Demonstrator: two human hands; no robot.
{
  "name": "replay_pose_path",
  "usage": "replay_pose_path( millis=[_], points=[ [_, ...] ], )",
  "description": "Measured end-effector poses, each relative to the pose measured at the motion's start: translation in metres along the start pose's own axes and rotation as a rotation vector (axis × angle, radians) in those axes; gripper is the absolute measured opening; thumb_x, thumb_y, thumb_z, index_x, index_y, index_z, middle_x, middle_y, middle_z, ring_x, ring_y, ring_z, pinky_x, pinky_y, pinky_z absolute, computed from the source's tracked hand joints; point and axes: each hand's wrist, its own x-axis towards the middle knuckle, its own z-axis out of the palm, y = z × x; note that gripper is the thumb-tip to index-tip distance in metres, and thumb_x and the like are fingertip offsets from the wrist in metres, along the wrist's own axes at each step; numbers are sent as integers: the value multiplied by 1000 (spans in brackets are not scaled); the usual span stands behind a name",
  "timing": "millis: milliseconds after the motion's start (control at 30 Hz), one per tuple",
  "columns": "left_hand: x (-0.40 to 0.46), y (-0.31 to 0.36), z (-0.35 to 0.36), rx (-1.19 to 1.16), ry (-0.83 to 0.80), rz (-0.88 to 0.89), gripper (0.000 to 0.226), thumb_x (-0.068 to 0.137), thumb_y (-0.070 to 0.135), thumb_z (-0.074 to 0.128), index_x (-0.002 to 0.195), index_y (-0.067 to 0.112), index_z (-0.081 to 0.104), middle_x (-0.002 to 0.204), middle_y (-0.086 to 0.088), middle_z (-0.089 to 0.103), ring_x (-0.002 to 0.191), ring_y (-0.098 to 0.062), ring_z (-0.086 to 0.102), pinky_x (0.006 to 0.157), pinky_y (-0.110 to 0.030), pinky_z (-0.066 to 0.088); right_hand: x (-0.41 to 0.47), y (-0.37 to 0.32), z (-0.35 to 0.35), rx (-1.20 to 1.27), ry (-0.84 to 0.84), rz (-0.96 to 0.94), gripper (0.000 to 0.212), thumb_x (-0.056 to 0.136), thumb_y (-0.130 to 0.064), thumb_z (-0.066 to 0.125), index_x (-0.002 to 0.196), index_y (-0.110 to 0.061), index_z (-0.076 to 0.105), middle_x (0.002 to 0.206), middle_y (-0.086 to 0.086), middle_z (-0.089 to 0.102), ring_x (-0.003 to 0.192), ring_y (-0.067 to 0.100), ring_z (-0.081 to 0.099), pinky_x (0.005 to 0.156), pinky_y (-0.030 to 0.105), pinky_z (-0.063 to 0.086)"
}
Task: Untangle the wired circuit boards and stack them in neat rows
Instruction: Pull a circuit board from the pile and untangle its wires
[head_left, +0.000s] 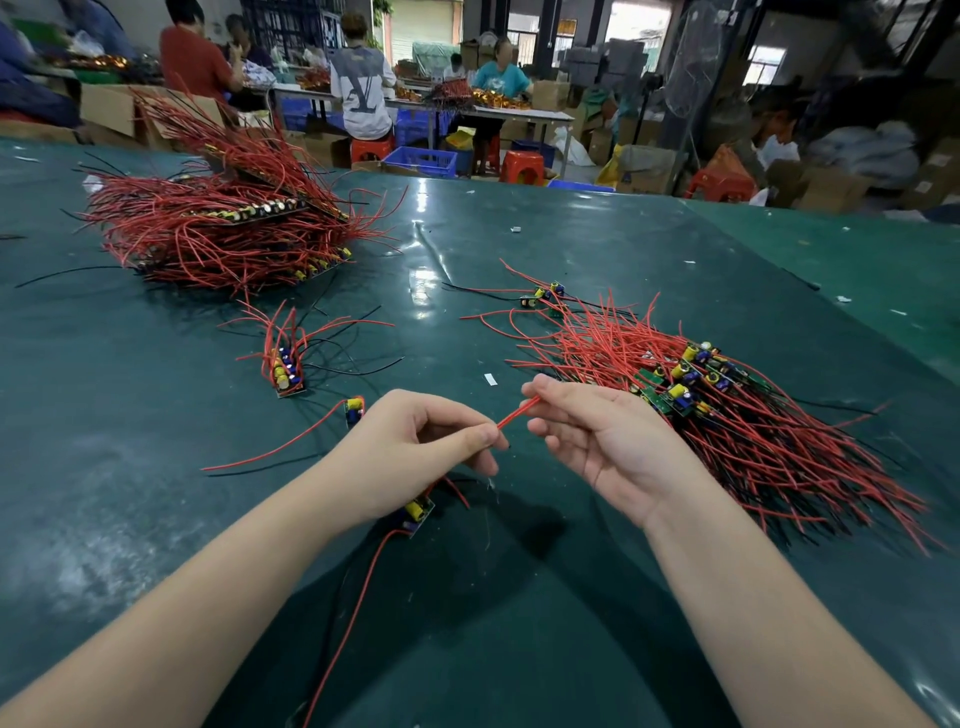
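Left hand (415, 447) and right hand (597, 436) close together above green table (597, 249), each pinching an end of one red wire (517, 413); small board (418, 512) under left wrist.

Evenly and fairly brightly lit from overhead, with extra daylight through the windows (636, 23) at the upper right of the frame. White glare streaks on the glossy green tabletop (597, 249) near the centre, duller sheen at the lower left. Soft dark shadows under both forearms and below the hands (415, 447), spreading along the lower middle. Strong wide-angle bending at the edges, tabletop borders curving. Sharp in the foreground; softer and slightly smeared across the background workers (358, 83) and far corners.
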Motion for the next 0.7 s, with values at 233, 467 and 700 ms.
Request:
replay_pose_path(
  millis=[233, 467, 700],
  points=[
    [-1, 3, -4, -225, -56, -54, 16, 86, 21, 63, 83, 15, 78, 78, -6, 75, 75, -7, 69, 70, -15, 51, 2, -11, -7, 204, 114, 62, 12, 59, -27, 77, 65, -17, 79, 67, -3, 73, 50, 3, 64, 42, 11, 47],
    [-6, 6, -2, -240, -134, -18, 22, 81, 27, 64, 89, 12, 78, 75, -6, 74, 73, -8, 68, 70, -13, 49, 2, -4, -7, -29, 165, -54, 17, 83, -14, 72, 67, -11, 77, 69, 4, 73, 52, 6, 66, 46, 14, 49],
    [-6, 8, -1, -238, -228, -73, 16, 79, 28, 67, 79, 16, 79, 82, -9, 75, 82, -17, 71, 73, -18, 52, 3, -6, -11, -36, 223, -165, 8, 82, -13, 73, 75, -9, 74, 66, 4, 72, 53, 8, 66, 48, 14, 50]
  ],
)
